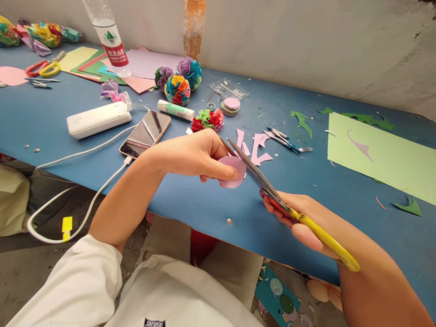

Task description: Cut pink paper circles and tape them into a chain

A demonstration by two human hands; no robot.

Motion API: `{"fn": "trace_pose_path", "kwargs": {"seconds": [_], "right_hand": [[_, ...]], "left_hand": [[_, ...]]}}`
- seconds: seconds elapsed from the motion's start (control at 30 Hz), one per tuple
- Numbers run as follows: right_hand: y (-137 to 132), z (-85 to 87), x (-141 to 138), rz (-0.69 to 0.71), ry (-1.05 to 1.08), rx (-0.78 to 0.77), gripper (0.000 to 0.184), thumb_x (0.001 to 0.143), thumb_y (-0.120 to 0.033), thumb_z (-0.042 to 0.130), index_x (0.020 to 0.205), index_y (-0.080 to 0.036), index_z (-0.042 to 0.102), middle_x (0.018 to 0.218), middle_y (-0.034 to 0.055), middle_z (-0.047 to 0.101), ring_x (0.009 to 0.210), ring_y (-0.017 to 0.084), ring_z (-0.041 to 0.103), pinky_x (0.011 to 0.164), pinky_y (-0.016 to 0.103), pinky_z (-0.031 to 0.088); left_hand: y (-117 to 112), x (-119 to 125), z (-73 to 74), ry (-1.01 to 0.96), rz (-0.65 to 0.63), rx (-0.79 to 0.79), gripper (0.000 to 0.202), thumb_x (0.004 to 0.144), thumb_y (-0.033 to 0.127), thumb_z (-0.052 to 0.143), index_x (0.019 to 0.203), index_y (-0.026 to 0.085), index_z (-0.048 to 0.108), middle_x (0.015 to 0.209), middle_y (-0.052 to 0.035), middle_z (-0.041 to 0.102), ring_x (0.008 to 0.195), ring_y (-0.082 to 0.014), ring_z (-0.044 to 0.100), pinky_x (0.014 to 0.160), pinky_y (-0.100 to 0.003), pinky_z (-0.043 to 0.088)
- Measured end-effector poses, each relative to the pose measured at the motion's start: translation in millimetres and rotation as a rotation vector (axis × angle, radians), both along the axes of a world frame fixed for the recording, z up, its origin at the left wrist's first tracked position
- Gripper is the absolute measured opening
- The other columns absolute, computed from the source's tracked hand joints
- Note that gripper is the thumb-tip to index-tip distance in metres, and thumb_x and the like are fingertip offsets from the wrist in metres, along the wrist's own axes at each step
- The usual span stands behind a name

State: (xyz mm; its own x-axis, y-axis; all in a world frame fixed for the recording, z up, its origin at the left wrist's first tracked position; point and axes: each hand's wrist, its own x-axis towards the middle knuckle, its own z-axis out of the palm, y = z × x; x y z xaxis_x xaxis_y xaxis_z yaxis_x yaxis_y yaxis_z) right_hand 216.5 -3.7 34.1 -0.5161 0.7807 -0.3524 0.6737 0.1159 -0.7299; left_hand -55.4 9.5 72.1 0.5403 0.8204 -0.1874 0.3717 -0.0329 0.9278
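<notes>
Pinching a round lilac paper disc (pixel 237 165), the left hand (pixel 194 154) has its fingers clamped on it, thumb on the upper face. This disc is above the near part of the blue counter (pixel 197 200); take it as the centre of the dial, twelve o'clock pointing towards the wall (pixel 306 41).

The right hand (pixel 308 206) is at four o'clock, its fingers closed around the handles of a pair of scissors (pixel 265 184), one loop red, the other yellow. The blades slant up towards eleven o'clock, slightly parted, close by the disc's edge; whether the paper is between them is hard to tell.

Lilac offcuts (pixel 255 150) lie near, between one and two o'clock. A stack of round paper pieces (pixel 230 107) is at twelve, and a red and green curled-paper ball (pixel 207 121) at eleven. Farther along eleven o'clock are ruffled, many-coloured paper balls (pixel 177 90), with a glue stick (pixel 175 110) between ten and eleven. A phone (pixel 146 134) with a white cable plugged in rests near ten. Slim blue and silver tools (pixel 286 142) lie at two, and a pale green sheet (pixel 384 159) at three, well apart from the disc.
</notes>
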Motion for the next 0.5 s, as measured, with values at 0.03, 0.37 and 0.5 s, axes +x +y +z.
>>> {"fn": "trace_pose_path", "kwargs": {"seconds": [0.03,0.37,0.5], "right_hand": [[0.2,-1.8,0.3,-0.021,0.014,-0.066,0.074,0.062,-0.094,0.037,0.068,-0.022,0.051,0.055,0.0029,0.05,0.048,0.015,0.037,0.04,0.029,0.035],[11.3,-10.0,9.9,-0.268,0.148,-0.064,0.078,0.05,-0.095,0.05,0.077,-0.022,0.05,0.059,-0.0016,0.041,0.046,0.011,0.034,0.042,0.029,0.03],[27.8,-17.6,17.9,-0.333,-0.014,0.263,0.079,0.056,-0.096,0.043,0.081,-0.022,0.05,0.063,0.0013,0.046,0.049,0.013,0.038,0.047,0.031,0.033]], "left_hand": [[0.2,-0.2,-0.1,0.001,-0.001,0.002,0.02,0.07,0.021,0.066,0.051,0.015,0.062,0.046,0.0024,0.051,0.045,-0.0073,0.047,0.044,-0.019,0.038],[2.3,0.6,-0.7,0.049,0.008,0.052,0.022,0.073,0.029,0.064,0.056,0.016,0.061,0.051,0.0025,0.05,0.047,-0.0068,0.046,0.045,-0.019,0.036],[18.4,-7.7,-10.4,0.254,0.171,0.142,0.028,0.076,0.028,0.059,0.053,0.017,0.046,0.052,0.0033,0.042,0.047,-0.0066,0.039,0.045,-0.021,0.027]]}}
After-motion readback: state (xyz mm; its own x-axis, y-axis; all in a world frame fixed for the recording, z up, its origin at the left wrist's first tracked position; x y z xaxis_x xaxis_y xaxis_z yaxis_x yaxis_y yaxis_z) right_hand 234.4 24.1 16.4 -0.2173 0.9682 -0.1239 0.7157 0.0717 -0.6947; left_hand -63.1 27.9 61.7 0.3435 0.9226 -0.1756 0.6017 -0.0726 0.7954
